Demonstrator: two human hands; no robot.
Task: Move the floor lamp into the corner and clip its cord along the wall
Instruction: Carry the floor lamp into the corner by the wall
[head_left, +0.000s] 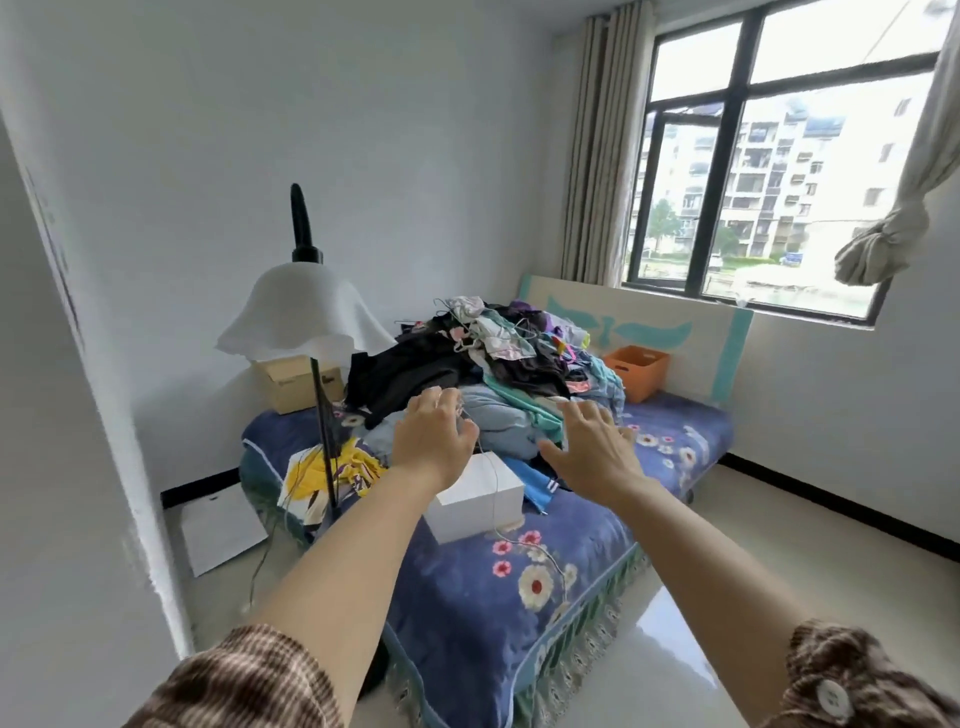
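Note:
The floor lamp (298, 312) has a white wavy shade, a black pole and a black curved top. It stands upright at the bed's left side, near the left wall. A dark cord (260, 564) dangles from the pole toward the floor. My left hand (434, 434) reaches over the bed, to the right of the pole, and pinches a thin pale cord (494, 499). That cord hangs down across a white box (467, 514) and trails over the bedspread. My right hand (592, 449) hovers beside it, fingers spread and holding nothing.
The bed (519, 613) with its blue floral cover carries a big pile of clothes (493, 364), a cardboard box (291, 387) and an orange bin (636, 371). A white board (221, 525) leans by the left wall (78, 467). Glossy floor (753, 545) lies to the right.

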